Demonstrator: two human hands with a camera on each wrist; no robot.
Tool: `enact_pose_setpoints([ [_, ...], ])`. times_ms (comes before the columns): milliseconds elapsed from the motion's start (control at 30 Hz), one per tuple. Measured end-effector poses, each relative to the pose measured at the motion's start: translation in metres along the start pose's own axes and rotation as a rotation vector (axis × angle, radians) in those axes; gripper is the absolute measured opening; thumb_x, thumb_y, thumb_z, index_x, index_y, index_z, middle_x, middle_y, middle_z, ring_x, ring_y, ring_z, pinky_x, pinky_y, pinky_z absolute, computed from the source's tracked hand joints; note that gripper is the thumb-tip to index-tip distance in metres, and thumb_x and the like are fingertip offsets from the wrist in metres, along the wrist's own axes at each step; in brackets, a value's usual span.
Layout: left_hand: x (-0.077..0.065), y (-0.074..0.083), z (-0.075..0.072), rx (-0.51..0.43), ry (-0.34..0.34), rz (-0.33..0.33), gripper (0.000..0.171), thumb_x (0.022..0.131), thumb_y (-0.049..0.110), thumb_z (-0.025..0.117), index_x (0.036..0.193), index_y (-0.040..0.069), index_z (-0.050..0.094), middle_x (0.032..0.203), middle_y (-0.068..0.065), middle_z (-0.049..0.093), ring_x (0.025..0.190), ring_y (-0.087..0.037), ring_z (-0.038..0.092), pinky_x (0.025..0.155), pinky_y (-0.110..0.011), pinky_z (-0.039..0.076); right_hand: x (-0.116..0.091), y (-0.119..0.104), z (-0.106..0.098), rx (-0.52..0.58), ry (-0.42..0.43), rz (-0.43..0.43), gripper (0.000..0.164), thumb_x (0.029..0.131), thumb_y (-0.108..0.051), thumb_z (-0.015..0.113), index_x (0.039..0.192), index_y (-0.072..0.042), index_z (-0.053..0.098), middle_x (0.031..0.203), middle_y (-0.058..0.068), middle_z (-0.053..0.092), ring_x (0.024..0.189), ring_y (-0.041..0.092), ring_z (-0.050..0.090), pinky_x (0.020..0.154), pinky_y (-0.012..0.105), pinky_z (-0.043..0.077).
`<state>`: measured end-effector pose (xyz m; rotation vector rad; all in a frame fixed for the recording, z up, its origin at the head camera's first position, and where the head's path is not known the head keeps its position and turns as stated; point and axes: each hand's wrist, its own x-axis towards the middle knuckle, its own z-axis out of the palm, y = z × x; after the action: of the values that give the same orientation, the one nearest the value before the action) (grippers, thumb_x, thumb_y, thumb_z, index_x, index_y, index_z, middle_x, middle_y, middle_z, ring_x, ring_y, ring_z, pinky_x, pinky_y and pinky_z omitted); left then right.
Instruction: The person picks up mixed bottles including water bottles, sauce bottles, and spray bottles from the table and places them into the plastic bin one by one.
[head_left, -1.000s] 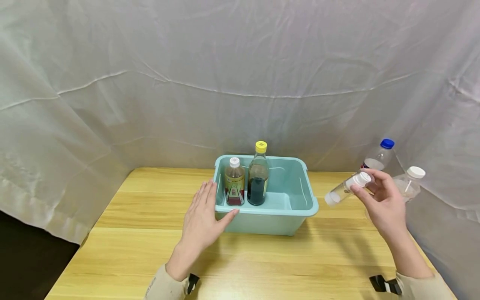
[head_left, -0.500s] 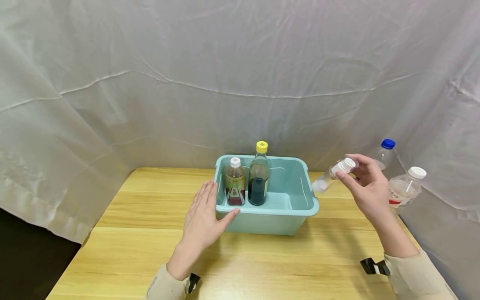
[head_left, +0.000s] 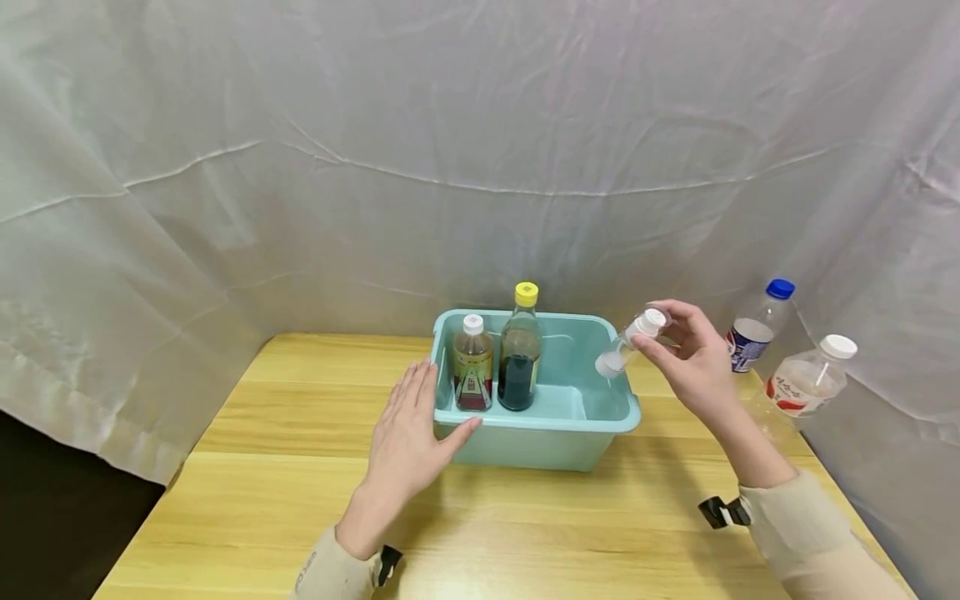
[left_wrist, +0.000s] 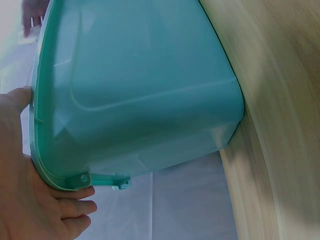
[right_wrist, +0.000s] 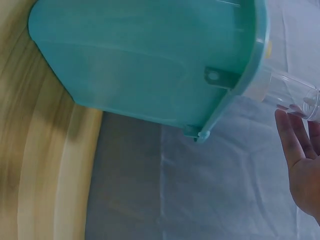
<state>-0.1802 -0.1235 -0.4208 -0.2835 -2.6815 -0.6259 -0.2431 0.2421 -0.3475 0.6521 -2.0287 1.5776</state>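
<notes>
My right hand pinches a small clear bottle near its white cap. The bottle slants, its base down and to the left, over the right rim of a light blue-green plastic bin. In the right wrist view, its clear body overlaps the bin's rim. My left hand rests with straight fingers along the bin's left rim, the thumb over the front rim. Inside the bin, to the left, stand a white-capped bottle with dark red liquid and a yellow-capped bottle with dark liquid.
A blue-capped bottle and a white-capped clear bottle with a red and white label stand at the table's right side. Grey cloth hangs behind the wooden table.
My right hand has carried the small clear bottle leftward, from beside the other two bottles to over the bin's right rim. The left hand has stayed at the bin's corner.
</notes>
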Motion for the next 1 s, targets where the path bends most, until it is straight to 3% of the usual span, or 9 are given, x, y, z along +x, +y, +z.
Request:
enact_pose_setpoints([
  [267, -0.001, 0.0, 0.0, -0.005, -0.006, -0.008, 0.104, 0.095, 0.078, 0.048, 0.162, 0.0, 0.031, 0.169, -0.016, 0.027, 0.157, -0.034, 0.025, 0.128, -0.047, 0.022, 0.007, 0.012, 0.013, -0.087, -0.067, 0.048, 0.045, 0.092, 0.006, 0.075, 0.133, 0.004, 0.057, 0.116, -0.006, 0.064, 0.104, 0.003, 0.067, 0.085, 0.015, 0.058],
  [833, -0.001, 0.001, 0.0, -0.003, -0.004, -0.004, 0.104, 0.095, 0.078, 0.048, 0.161, -0.001, 0.031, 0.168, -0.017, 0.028, 0.156, -0.034, 0.026, 0.128, -0.048, 0.022, 0.024, 0.043, 0.034, -0.125, -0.236, 0.09, 0.042, 0.094, -0.004, 0.076, 0.131, 0.0, 0.058, 0.119, 0.012, 0.062, 0.107, 0.006, 0.065, 0.084, 0.015, 0.058],
  [1000, 0.0, 0.001, 0.0, -0.001, -0.002, -0.005, 0.104, 0.095, 0.078, 0.047, 0.161, 0.0, 0.031, 0.169, -0.017, 0.028, 0.157, -0.034, 0.025, 0.128, -0.048, 0.022, 0.029, 0.045, 0.04, -0.153, -0.277, 0.097, 0.042, 0.094, -0.006, 0.077, 0.132, -0.001, 0.058, 0.121, 0.013, 0.063, 0.108, 0.017, 0.068, 0.087, 0.016, 0.058],
])
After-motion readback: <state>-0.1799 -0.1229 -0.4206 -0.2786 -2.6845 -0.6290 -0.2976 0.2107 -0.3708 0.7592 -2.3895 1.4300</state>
